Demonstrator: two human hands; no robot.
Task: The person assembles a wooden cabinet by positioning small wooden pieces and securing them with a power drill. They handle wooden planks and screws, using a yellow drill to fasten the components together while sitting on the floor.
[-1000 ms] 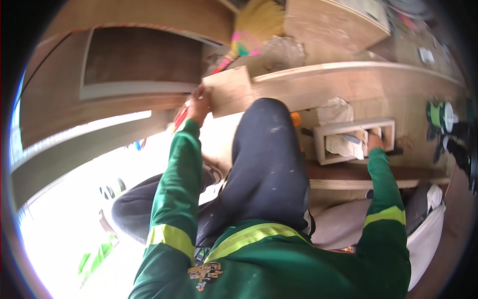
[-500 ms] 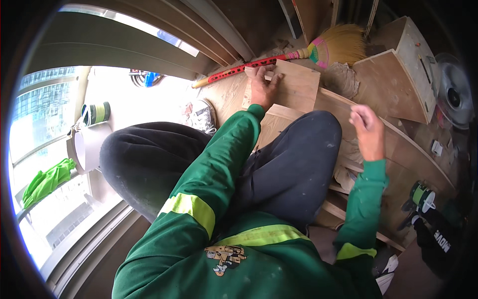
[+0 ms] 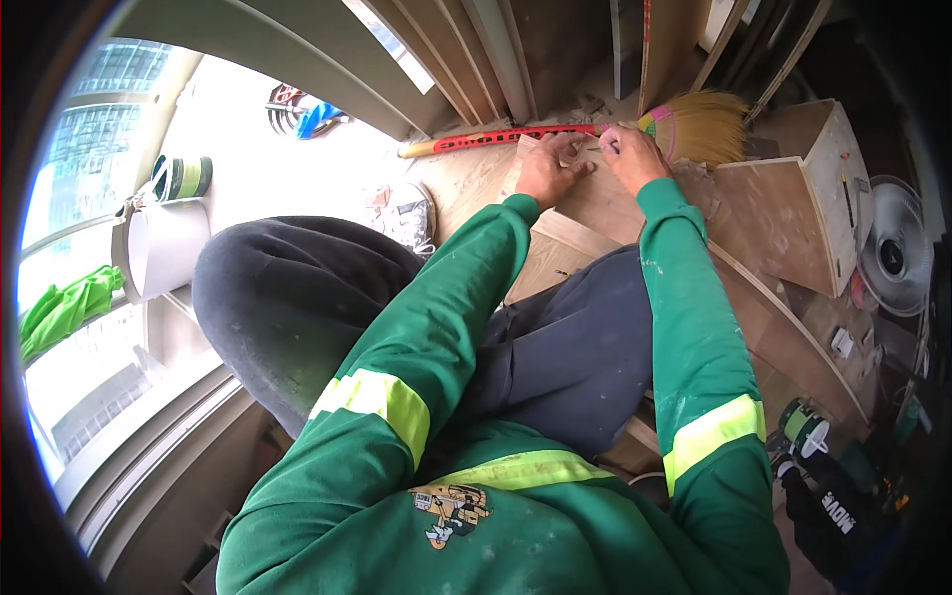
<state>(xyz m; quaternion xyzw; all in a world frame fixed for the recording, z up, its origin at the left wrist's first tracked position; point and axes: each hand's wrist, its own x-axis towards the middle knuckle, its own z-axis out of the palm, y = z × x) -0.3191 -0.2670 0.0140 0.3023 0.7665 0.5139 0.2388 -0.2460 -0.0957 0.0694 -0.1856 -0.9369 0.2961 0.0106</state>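
A flat piece of light wooden board [image 3: 600, 203] lies beyond my right knee. My left hand [image 3: 552, 171] is at its left side, fingers bent over the edge and thumb stretched toward the middle. Close beside it, over the board's far right part, my right hand [image 3: 633, 157] has its fingers pinched together. Whatever is between those fingertips is too small to make out. Just past both hands lies a broom with a red handle [image 3: 476, 141] and straw bristles [image 3: 704, 124]; my right hand covers part of it from view.
A wooden box [image 3: 783, 213] stands at the right, with a round fan-like thing [image 3: 892, 248] beyond it. Tall panels [image 3: 570, 59] lean at the back. A shoe [image 3: 409, 213] shows past my left knee. Green-and-black reels [image 3: 183, 178] sit by the window; a bright green cloth [image 3: 74, 307] hangs there.
My right hand has moved left and away from me, from beside my right knee to over the board near my left hand. The view has shifted slightly.
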